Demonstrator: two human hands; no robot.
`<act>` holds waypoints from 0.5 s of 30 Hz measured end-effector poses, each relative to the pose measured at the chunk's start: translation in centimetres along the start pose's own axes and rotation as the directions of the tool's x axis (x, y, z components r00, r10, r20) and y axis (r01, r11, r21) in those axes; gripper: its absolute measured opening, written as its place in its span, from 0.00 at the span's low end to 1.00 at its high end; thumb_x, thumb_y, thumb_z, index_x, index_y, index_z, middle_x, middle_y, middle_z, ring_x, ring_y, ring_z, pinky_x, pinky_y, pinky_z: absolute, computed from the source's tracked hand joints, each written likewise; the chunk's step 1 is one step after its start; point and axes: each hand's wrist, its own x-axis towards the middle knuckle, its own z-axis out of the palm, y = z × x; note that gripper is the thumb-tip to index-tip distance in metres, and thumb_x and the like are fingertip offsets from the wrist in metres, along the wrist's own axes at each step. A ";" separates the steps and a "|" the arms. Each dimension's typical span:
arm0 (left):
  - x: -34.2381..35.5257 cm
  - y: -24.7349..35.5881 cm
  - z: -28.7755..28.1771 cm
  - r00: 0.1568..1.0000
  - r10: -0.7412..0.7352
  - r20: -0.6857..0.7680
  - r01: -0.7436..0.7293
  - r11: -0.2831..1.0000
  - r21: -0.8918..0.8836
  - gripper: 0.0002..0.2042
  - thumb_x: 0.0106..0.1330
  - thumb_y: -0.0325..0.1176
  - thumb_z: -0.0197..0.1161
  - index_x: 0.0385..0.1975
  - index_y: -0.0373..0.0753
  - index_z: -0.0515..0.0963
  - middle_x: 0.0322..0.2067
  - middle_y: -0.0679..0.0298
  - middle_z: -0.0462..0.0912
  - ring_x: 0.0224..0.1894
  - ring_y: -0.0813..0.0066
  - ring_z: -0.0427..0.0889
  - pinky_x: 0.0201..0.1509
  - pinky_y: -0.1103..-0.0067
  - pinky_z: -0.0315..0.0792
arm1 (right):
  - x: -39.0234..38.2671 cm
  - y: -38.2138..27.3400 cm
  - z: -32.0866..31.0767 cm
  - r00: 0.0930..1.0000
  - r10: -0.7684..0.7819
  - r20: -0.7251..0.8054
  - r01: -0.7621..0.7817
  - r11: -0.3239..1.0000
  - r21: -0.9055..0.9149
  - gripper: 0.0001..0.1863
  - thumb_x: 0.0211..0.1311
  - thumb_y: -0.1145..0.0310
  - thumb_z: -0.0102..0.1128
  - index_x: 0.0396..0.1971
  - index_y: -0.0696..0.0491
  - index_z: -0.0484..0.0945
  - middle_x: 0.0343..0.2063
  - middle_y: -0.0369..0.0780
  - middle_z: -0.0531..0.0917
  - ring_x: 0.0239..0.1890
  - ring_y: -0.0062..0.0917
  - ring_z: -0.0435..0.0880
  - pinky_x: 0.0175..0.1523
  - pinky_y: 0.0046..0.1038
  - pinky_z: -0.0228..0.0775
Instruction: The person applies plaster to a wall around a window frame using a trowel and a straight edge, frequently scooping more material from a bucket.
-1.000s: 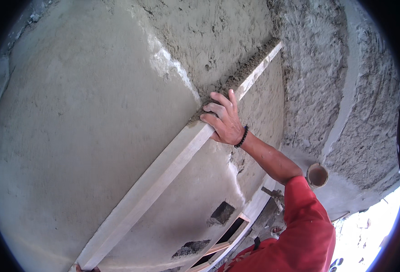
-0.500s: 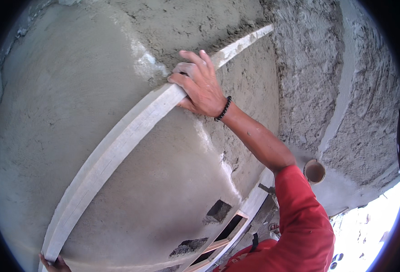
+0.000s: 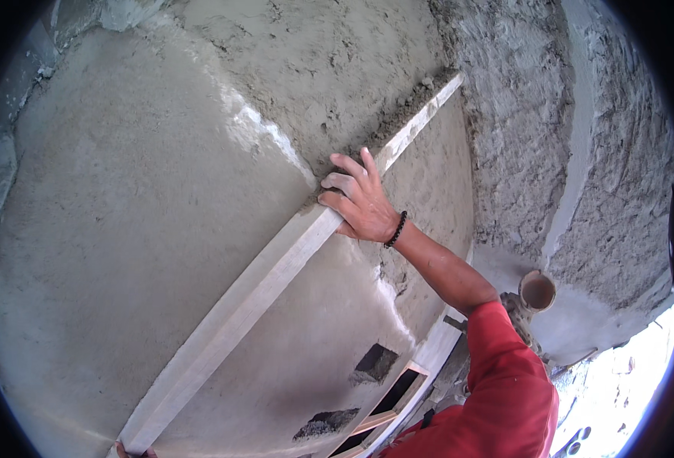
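A long pale straightedge (image 3: 260, 286) lies slantwise against a wet grey plastered wall (image 3: 123, 214), running from lower left to upper right. My right hand (image 3: 360, 204) grips it a little above its middle, fingers wrapped over its upper edge, a dark bead bracelet at the wrist. Loose mortar is heaped along the upper edge beyond that hand. Only a sliver of my left hand (image 3: 129, 450) shows at the bottom rim, holding the board's lower end. My right arm wears a red sleeve (image 3: 505, 382).
Rough unsmoothed plaster (image 3: 520, 137) covers the adjoining wall on the right, crossed by a pale vertical strip (image 3: 581, 114). A round pipe stub (image 3: 537, 290) sticks out low on the right. Two dark recesses (image 3: 375, 362) and a wooden frame (image 3: 386, 416) lie below.
The straightedge slid up and to the left across the wall half a second ago; it has since come back down and right, with both hands still on it.
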 end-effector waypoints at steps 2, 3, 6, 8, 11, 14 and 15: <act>0.1 1.0 0.5 0.999 -0.010 0.045 0.010 1.000 -0.005 0.16 0.63 0.39 0.53 0.42 0.33 0.72 0.41 0.57 0.79 0.43 0.64 0.77 0.51 0.71 0.70 | 2.0 1.2 0.2 0.997 -0.051 -0.061 0.049 0.998 -0.032 0.32 0.27 0.66 0.71 0.41 0.46 0.71 0.44 0.38 0.68 0.61 0.40 0.59 0.63 0.57 0.40; 0.0 1.6 0.9 0.998 -0.018 0.066 0.018 1.000 -0.001 0.15 0.63 0.39 0.53 0.42 0.33 0.72 0.42 0.56 0.79 0.43 0.64 0.77 0.51 0.71 0.70 | 3.2 1.8 0.3 0.991 -0.080 -0.104 0.075 0.996 -0.052 0.32 0.27 0.65 0.72 0.41 0.46 0.71 0.43 0.37 0.68 0.61 0.40 0.59 0.63 0.56 0.40; -0.7 2.6 1.7 0.998 -0.005 0.063 0.005 1.000 -0.006 0.15 0.63 0.38 0.53 0.42 0.31 0.72 0.41 0.56 0.79 0.44 0.63 0.76 0.50 0.72 0.71 | 5.5 3.0 -0.2 0.985 -0.137 -0.100 0.132 0.990 -0.056 0.33 0.27 0.60 0.72 0.41 0.46 0.71 0.42 0.37 0.69 0.61 0.39 0.59 0.64 0.54 0.42; -1.3 2.9 2.3 1.000 -0.030 0.005 0.030 0.998 -0.048 0.15 0.63 0.37 0.54 0.42 0.30 0.71 0.42 0.55 0.78 0.44 0.63 0.76 0.49 0.73 0.72 | 6.5 3.3 -0.8 0.989 -0.145 -0.044 0.141 0.987 -0.075 0.33 0.27 0.54 0.71 0.41 0.45 0.71 0.41 0.35 0.70 0.61 0.38 0.60 0.64 0.50 0.43; -1.6 3.1 3.2 0.999 -0.039 -0.013 0.037 0.991 -0.126 0.15 0.62 0.36 0.54 0.41 0.31 0.72 0.40 0.56 0.78 0.42 0.64 0.76 0.47 0.73 0.73 | 7.8 3.2 -1.0 0.968 -0.216 -0.132 0.200 0.972 -0.121 0.32 0.30 0.53 0.69 0.41 0.46 0.71 0.41 0.36 0.70 0.60 0.38 0.61 0.64 0.50 0.44; -1.1 3.9 3.6 0.999 0.036 -0.024 -0.037 0.997 -0.074 0.14 0.62 0.35 0.55 0.40 0.31 0.72 0.37 0.58 0.79 0.40 0.64 0.77 0.44 0.73 0.73 | 9.6 3.9 -0.9 0.968 -0.214 -0.132 0.196 0.971 -0.134 0.30 0.35 0.51 0.65 0.41 0.48 0.71 0.40 0.38 0.71 0.60 0.38 0.61 0.64 0.50 0.45; -0.9 4.4 3.6 0.998 0.056 -0.008 -0.056 0.997 -0.058 0.14 0.62 0.35 0.55 0.41 0.30 0.72 0.38 0.58 0.79 0.40 0.65 0.77 0.45 0.73 0.73 | 10.1 4.0 -0.7 0.959 -0.233 -0.161 0.211 0.967 -0.144 0.29 0.37 0.50 0.63 0.41 0.48 0.71 0.40 0.38 0.71 0.60 0.38 0.61 0.64 0.50 0.46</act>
